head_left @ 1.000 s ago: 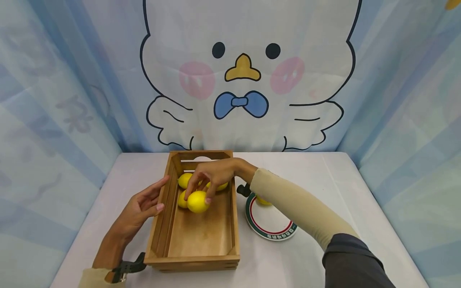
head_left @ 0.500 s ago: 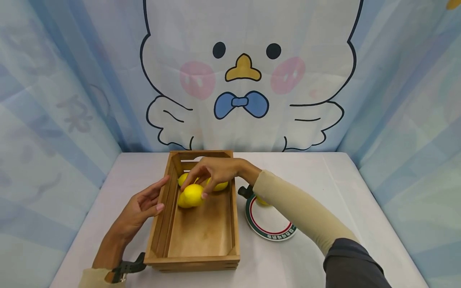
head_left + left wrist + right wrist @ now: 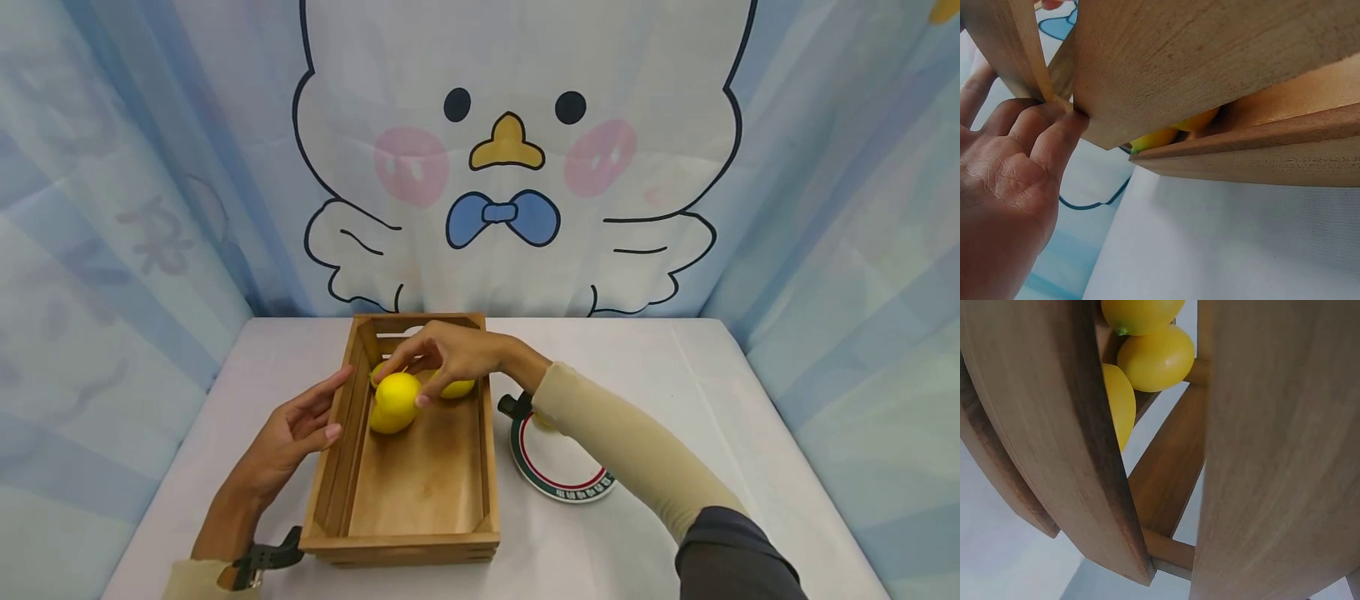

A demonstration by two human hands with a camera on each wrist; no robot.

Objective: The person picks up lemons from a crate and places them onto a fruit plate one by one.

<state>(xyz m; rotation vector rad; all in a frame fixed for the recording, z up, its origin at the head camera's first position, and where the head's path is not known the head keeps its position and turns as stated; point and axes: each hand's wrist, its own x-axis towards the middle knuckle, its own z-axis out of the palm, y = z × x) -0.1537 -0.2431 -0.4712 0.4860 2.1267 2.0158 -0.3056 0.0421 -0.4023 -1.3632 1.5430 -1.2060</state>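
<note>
My right hand point(image 3: 457, 354) pinches a yellow lemon point(image 3: 398, 392) between thumb and fingers inside the wooden crate point(image 3: 416, 540). This lemon overlaps another lemon point(image 3: 387, 420) from above; whether they touch I cannot tell. More lemons lie at the crate's far end, one of them point(image 3: 456, 388) on the right, another partly hidden by my fingers. My left hand point(image 3: 296, 429) rests against the crate's left side, thumb apart. In the left wrist view its fingertips point(image 3: 1063, 125) touch the slats. The right wrist view shows lemons point(image 3: 1157, 359) through the slats, without the hand.
Right of the crate stands a white plate point(image 3: 558, 454) with a green and red rim, partly under my right forearm. Something yellow on it is mostly covered by the sleeve. A white cloth point(image 3: 637, 550) covers the table, with patterned curtains point(image 3: 510, 275) behind and beside it.
My right hand has carried the lemon slightly left and toward the crate's far end, over the other lemon. The left hand and the crate have stayed still.
</note>
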